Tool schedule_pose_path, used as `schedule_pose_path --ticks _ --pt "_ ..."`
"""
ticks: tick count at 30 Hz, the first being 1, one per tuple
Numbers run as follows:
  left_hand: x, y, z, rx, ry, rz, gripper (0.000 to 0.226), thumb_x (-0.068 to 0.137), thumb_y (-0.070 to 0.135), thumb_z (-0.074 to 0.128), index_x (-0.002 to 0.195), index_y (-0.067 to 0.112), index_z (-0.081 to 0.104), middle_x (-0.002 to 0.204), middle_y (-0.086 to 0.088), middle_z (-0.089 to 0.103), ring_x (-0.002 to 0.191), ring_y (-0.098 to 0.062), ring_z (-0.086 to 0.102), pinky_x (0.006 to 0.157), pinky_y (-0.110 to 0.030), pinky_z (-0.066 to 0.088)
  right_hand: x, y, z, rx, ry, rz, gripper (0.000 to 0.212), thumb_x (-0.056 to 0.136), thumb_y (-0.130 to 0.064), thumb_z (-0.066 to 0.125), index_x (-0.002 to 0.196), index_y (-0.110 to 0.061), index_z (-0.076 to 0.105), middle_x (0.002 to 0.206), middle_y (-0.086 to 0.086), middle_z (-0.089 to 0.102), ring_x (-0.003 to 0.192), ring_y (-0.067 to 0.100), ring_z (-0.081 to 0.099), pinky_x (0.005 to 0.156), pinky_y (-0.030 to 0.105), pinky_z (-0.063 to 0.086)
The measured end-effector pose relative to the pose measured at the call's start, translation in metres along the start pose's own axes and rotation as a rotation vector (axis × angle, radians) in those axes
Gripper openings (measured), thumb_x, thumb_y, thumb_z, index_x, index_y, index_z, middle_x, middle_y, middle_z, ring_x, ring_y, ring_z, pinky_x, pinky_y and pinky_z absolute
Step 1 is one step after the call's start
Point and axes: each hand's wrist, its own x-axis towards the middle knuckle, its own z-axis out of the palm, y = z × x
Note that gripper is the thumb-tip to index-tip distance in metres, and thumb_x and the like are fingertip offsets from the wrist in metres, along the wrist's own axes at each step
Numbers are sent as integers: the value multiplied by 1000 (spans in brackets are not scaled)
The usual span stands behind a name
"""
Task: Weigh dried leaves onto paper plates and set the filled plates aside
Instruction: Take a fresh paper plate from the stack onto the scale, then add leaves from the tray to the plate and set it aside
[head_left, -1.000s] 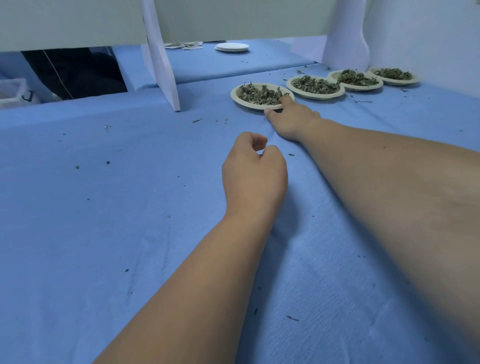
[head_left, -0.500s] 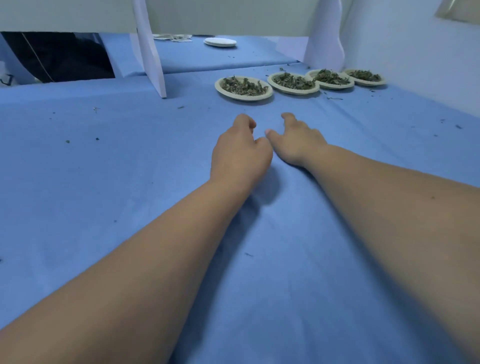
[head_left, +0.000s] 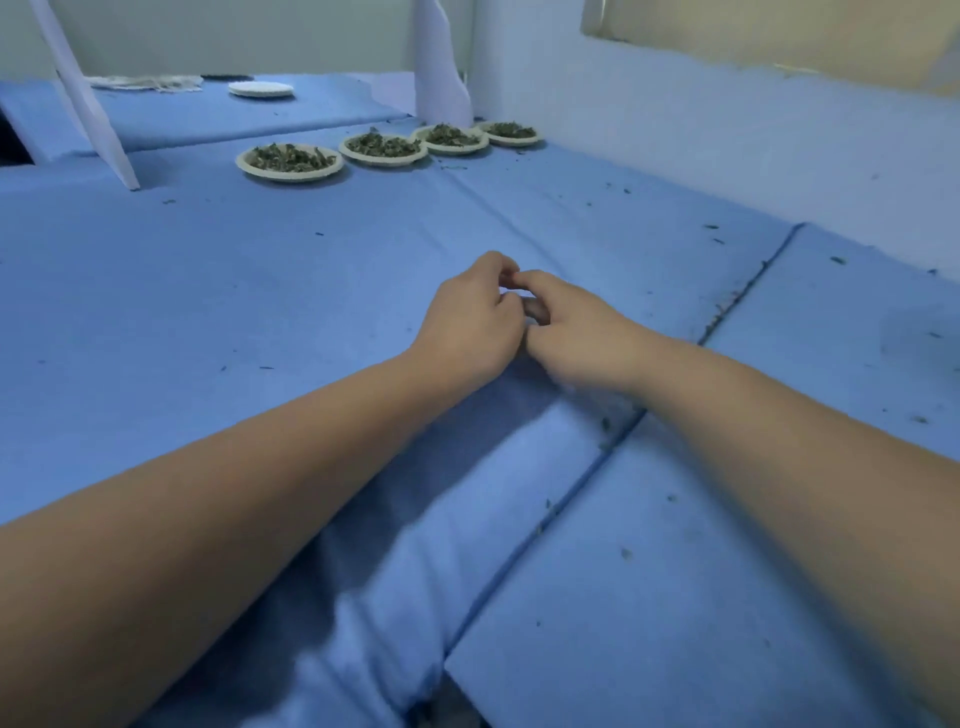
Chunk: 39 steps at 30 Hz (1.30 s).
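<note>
Checked against a second earlier. Found right hand (head_left: 576, 332) pulled back from rim of near-left filled plate (head_left: 289, 174), touched then, well apart at this reading. Found left hand (head_left: 470, 325) drawn in to meet it at mid worktop (head_left: 208, 291), over the blue cover. Logged both hands narrow: fingers curled, tips touching hand to hand, nothing seen held. Could not rule out a leaf scrap between the tips; too small to tell.

Located dried leaves (head_left: 383, 144) heaped on four paper plates (head_left: 451, 150) in a row at far centre, rims touching or just beside one another, running rightward toward white upright panel (head_left: 441, 67). Took near-left plate as end of that row, standing flat and released. Judged that plate set aside and one cycle closed; judged next cycle to need a fresh plate. Spotted empty white plate (head_left: 261, 89), perhaps a stack, on far section beyond the row. Saw no scale in view. Noted leaf crumbs (head_left: 727, 306) gathered along seam at right and scattered over the cover.

Searched for brands, labels, writing: found none legible.
</note>
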Motion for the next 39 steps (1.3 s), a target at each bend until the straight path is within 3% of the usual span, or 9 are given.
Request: schedule_pose_path --ticks 4,10,16,19,22,25,28,34,39 --pt "-31 72 53 -135 -67 135 36 92 7 43 121 17 63 114 2 69 102 -13 61 78 -20 47 -92 30 -49 78 222 -5 51 92 -19 58 140 -35 48 136 -23 59 127 -11 49 110 29 41" --pt "-82 176 140 -275 -229 341 33 93 8 45 116 21 64 106 7 71 93 0 59 79 -15 46 -226 71 -113 46 542 56 46 89 -26 62 132 -40 52 135 -27 58 129 -13 46 113 30 39" --pt "-116 250 213 -218 -361 515 44 85 18 48 126 22 66 122 0 72 108 -17 66 100 -31 50 -343 127 -153 -46 823 211 40 95 -25 63 131 -40 53 137 -23 57 126 -10 51 113 30 39" --pt "-116 279 240 -123 -302 695 48 89 19 45 130 20 70 147 2 59 126 -20 61 107 -35 47 -393 160 -171 -200 930 369 41 96 -32 58 136 -37 51 130 -17 63 102 0 61 95 27 47" --pt "-101 299 263 37 -227 831 45 97 11 44 135 16 67 155 -2 51 133 -24 56 98 -36 51 -430 191 -183 -360 964 513 43 94 -36 52 137 -31 50 80 -2 68 64 6 59 58 27 43" --pt "-90 318 284 188 -204 957 54 95 2 38 146 11 55 160 -5 43 143 -24 44 105 -35 40 -444 210 -192 -465 945 641 41 98 -36 53 137 -24 48 87 7 66 73 30 58 61 38 47" --pt "-87 336 301 282 -217 988 59 97 -2 36 154 14 44 162 -2 37 151 -21 30 110 -38 37 -441 212 -195 -587 942 720 37 100 -35 50 132 -18 51 73 1 51 57 23 43 53 33 34" --pt "-83 358 310 499 -10 966 36 91 2 41 118 14 62 112 -9 66 102 -34 54 80 -45 40 -439 211 -194 -639 867 768 38 97 -32 49 131 -17 51 68 -3 48 53 15 42 58 32 32" --pt "-78 373 307 730 -25 1061 19 84 -4 44 85 15 46 76 -3 44 77 -30 40 75 -39 22 -436 211 -193 -649 890 746 43 93 -27 50 136 -18 51 65 -16 31 51 4 30 67 34 33"
